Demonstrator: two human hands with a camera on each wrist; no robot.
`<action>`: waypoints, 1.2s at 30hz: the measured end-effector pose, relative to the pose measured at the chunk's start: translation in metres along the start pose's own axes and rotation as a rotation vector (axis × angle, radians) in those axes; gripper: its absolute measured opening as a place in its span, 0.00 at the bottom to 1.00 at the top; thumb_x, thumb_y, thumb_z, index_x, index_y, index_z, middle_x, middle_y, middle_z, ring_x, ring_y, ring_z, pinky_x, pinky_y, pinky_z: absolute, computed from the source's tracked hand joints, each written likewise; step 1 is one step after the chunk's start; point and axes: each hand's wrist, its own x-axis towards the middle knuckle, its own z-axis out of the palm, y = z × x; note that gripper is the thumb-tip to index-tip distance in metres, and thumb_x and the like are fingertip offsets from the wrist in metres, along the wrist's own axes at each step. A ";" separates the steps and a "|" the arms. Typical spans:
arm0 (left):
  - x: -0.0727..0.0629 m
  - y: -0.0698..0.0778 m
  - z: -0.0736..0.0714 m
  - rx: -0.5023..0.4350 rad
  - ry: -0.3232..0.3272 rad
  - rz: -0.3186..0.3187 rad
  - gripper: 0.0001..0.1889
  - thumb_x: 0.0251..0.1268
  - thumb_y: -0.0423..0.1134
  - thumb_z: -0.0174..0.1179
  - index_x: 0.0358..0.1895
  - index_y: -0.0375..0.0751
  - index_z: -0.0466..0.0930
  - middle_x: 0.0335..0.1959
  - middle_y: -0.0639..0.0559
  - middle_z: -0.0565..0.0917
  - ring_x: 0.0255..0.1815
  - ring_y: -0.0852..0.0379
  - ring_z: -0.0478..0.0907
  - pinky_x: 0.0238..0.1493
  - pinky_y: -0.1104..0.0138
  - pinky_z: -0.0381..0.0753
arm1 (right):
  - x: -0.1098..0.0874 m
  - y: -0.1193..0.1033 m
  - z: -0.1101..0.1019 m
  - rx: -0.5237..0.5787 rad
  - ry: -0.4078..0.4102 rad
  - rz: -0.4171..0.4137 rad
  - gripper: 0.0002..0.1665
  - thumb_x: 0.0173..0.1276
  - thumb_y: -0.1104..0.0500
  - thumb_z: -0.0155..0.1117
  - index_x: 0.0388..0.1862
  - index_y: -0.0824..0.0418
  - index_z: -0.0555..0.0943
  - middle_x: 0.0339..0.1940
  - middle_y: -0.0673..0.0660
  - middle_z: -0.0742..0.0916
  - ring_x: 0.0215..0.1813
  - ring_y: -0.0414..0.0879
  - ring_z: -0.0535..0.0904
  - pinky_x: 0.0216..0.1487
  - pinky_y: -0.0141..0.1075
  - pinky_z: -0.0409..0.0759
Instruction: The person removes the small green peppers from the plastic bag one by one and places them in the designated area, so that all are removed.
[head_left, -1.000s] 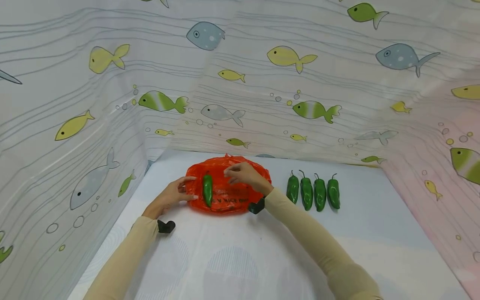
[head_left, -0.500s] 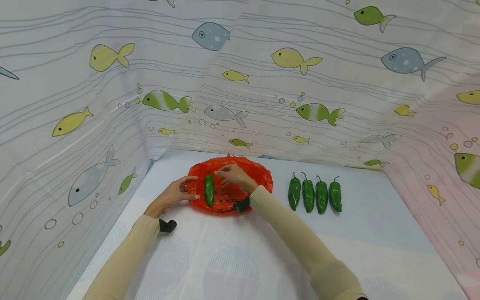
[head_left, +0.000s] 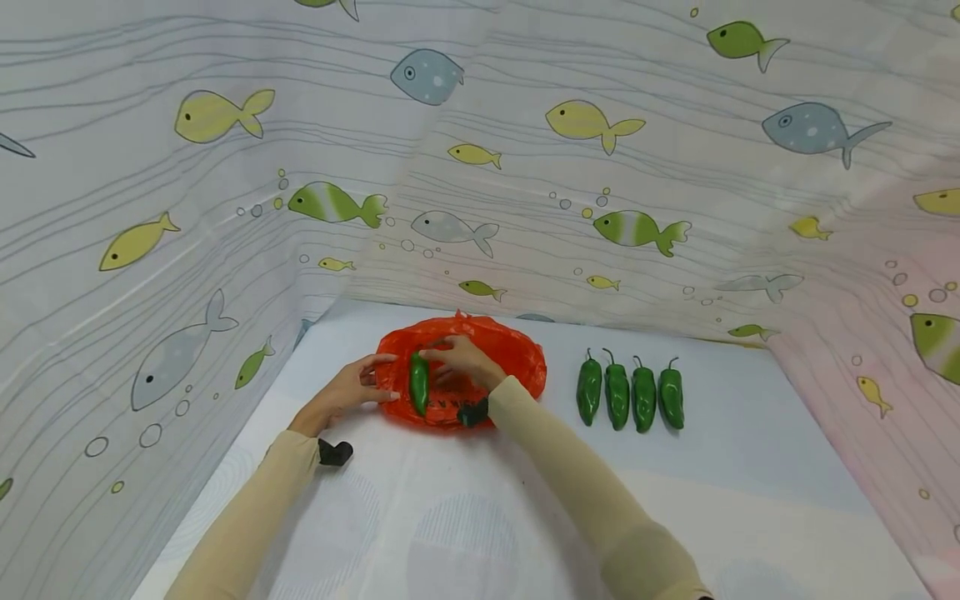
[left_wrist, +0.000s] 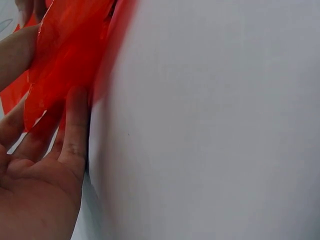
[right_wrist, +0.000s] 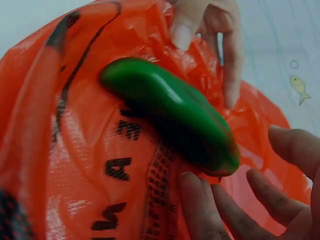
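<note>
A glossy green chili pepper (head_left: 419,385) lies on an orange-red plastic bag (head_left: 517,358) with black print. My left hand (head_left: 345,393) holds the bag's left edge; in the left wrist view the bag's rim passes between the thumb (left_wrist: 17,52) and the fingers (left_wrist: 75,125). My right hand (head_left: 463,360) is over the bag at the pepper's upper end. In the right wrist view its fingers (right_wrist: 200,205) are spread beside the pepper (right_wrist: 170,110), not closed round it; whether a fingertip touches it I cannot tell.
Several similar green chili peppers (head_left: 617,396) lie in a row to the right of the bag, stems away from me. The white table (head_left: 465,517) is bounded by fish-patterned sheeting (head_left: 525,183) at the back and both sides.
My right hand has moved left across the bag and down to the pepper's upper end. The left hand keeps its place at the bag's edge.
</note>
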 end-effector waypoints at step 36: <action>-0.001 0.000 0.002 -0.013 0.018 -0.006 0.41 0.60 0.37 0.76 0.76 0.44 0.66 0.67 0.35 0.76 0.64 0.42 0.75 0.51 0.64 0.83 | 0.002 0.000 0.031 -0.145 0.039 -0.057 0.35 0.68 0.52 0.75 0.69 0.63 0.76 0.53 0.55 0.82 0.49 0.49 0.80 0.50 0.39 0.85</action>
